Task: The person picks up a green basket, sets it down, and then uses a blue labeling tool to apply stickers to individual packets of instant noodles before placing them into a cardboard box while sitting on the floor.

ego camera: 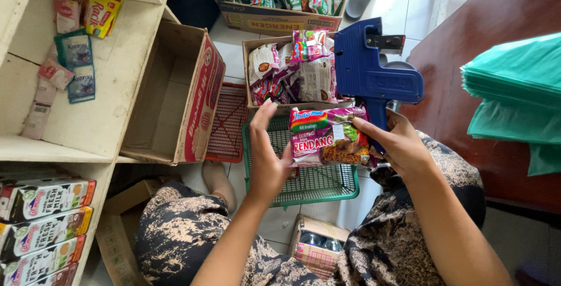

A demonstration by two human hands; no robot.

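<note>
Above a green plastic mesh basket (327,184) on the tiled floor, a purple plastic noodle packet (328,136) is held between both hands. The left hand (267,160) props its near edge with fingers spread. The right hand (396,143) grips one blue plastic price-label gun (374,73) and steadies the packet's other edge. Beyond stand one cardboard box of similar packets (292,70), one red mesh basket (228,122) and one empty cardboard box (175,96).

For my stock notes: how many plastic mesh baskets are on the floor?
2. A green plastic mesh basket sits under the hands; a red plastic mesh basket lies beside the empty cardboard box. Others may be hidden.
</note>
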